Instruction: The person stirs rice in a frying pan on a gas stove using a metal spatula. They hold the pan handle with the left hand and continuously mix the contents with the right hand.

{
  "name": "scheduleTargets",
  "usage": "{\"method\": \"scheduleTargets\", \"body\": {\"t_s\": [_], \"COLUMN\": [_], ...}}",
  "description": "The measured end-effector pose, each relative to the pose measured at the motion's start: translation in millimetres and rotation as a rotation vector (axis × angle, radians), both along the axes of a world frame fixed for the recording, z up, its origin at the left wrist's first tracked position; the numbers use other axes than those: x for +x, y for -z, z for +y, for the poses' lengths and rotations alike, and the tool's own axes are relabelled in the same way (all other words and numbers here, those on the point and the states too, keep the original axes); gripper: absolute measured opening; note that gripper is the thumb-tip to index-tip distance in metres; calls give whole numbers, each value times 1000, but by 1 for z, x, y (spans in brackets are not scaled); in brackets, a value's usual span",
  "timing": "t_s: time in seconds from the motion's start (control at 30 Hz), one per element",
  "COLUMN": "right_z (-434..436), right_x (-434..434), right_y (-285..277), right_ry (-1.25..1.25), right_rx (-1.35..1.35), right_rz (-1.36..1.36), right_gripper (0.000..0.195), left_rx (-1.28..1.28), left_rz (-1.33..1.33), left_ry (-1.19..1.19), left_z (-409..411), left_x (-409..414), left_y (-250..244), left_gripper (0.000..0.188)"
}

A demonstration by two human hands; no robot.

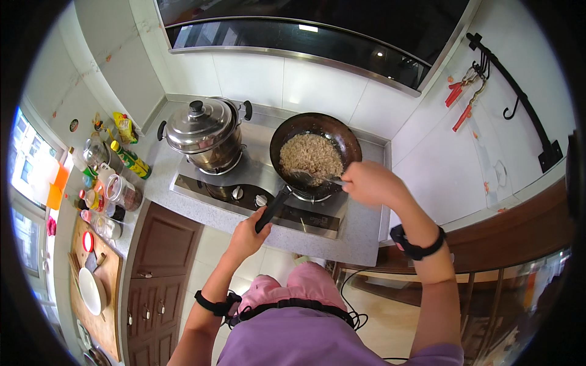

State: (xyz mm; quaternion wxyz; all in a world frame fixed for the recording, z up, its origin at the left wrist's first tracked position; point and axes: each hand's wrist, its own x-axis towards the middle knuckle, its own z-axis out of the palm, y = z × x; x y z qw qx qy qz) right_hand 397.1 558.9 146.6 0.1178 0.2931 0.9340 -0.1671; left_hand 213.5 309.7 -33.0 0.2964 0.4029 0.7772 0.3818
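Observation:
A dark wok (350, 137) stands on the right burner of a built-in gas hob (261, 169), with crumbly ground meat or a similar light brown food (311, 153) in it. My left hand (249, 233) is closed around the wok's black handle (274, 209), which points towards me. At the wok's right rim, my right hand (368, 183) grips a metal spatula or ladle (332, 180). The tool's head lies at the near edge of the food and is partly covered by it. Whether a flame burns below cannot be seen.
A lidded steel steamer pot (201, 132) occupies the left burner. Bottles and jars (123, 192) crowd the left counter, near a wooden cutting board (112, 270) bearing a white bowl (91, 291). A range hood (293, 50) overhangs the back. Red-handled tools (462, 118) hang from a wall rack (522, 91).

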Motion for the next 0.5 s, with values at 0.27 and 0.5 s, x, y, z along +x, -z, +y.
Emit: {"method": "scheduleTargets", "body": {"t_s": [0.27, 0.5], "right_z": [85, 51], "right_x": [-17, 71], "right_y": [99, 129], "right_ry": [756, 878], "right_rx": [-745, -673], "right_rz": [372, 393], "right_gripper": [27, 25], "left_rx": [41, 93], "left_rz": [28, 43], "left_ry": [0, 12], "left_z": [-1, -1], "left_x": [-4, 1], "left_y": [4, 6], "left_gripper": [56, 57]}}
